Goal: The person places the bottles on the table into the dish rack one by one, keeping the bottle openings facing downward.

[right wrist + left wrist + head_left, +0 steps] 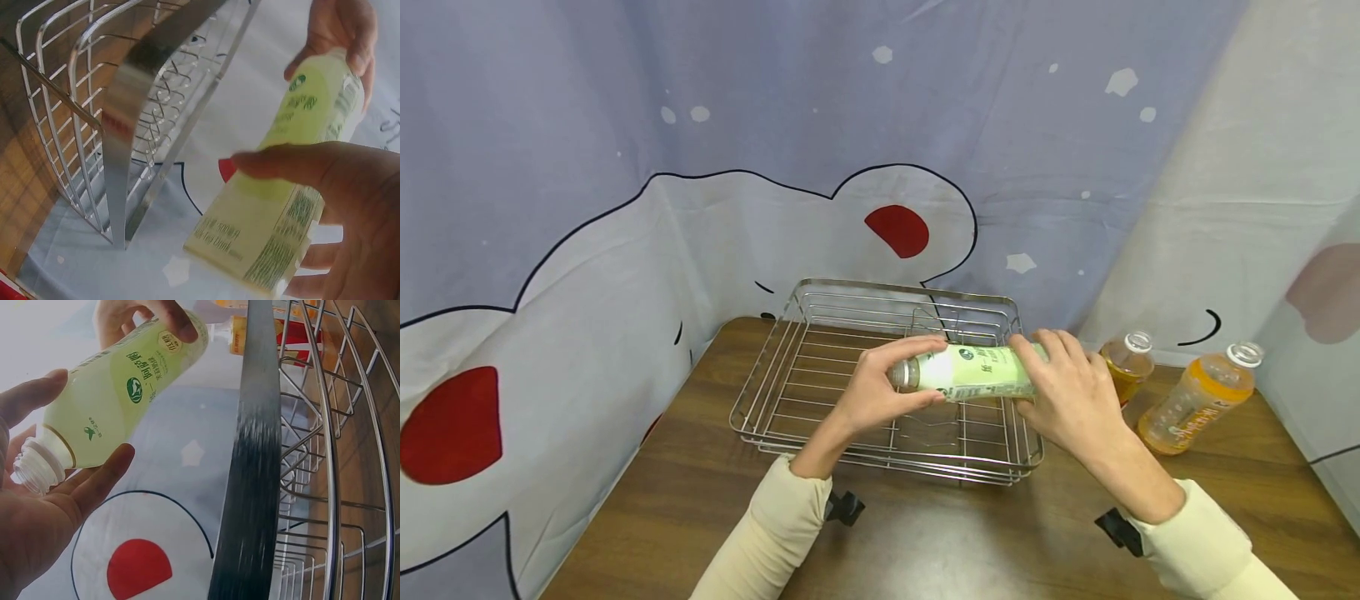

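Observation:
Both hands hold a capless plastic bottle with a pale green label on its side, above the wire rack. My left hand grips the neck end, thumb and fingers on opposite sides. Around the base end curls my right hand. In the left wrist view the bottle tilts, its open mouth toward the left palm. The right wrist view shows the right thumb lying across the label. Below is the metal wire rack, its flat rim close to the left wrist camera.
Two more capless bottles stand right of the rack: one with amber contents, partly behind the right hand, and one with an orange-and-clear body. The rack rests on a wooden table. A patterned curtain hangs behind.

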Demonstrator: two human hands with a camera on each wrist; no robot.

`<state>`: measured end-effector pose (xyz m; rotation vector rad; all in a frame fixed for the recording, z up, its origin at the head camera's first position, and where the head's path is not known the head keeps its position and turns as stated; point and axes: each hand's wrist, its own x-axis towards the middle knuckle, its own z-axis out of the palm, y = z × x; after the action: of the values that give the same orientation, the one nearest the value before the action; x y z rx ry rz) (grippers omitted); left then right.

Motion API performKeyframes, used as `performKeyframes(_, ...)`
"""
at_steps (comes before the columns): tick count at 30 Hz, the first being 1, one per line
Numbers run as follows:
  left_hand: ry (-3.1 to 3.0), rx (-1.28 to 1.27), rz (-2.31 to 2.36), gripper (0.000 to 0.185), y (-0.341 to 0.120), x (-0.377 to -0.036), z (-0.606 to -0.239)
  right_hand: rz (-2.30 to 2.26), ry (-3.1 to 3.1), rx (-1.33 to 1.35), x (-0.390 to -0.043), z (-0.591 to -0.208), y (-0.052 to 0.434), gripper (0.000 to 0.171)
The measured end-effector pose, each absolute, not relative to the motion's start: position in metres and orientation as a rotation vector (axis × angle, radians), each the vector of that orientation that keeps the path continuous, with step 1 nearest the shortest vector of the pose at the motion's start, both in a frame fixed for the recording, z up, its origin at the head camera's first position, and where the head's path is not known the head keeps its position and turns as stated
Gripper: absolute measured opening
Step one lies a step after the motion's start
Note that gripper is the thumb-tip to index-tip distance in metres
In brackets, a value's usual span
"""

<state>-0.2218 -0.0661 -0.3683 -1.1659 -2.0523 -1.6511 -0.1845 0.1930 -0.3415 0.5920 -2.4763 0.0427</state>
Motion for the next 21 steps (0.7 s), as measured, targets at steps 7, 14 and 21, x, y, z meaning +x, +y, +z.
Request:
performKeyframes(7, -2.021, -1.138, -1.731, 0.055, -0.074, -0.222, -0.37, 0.3, -2.615, 0.546, -0.182, -0.332, 0.207, 0.091)
performKeyframes(14, -1.988, -1.113, -1.889, 0.054, -0.081, -0.22, -0.368, 0.807, -2.673, 0.555, -0.184, -0.332, 0.233, 0.095)
performKeyframes(21, -1.936, -1.108, -2.087, 0.054, -0.085, -0.216, -0.365, 1.657, -2.484, 0.588, -0.184, -0.346, 0.248, 0.081)
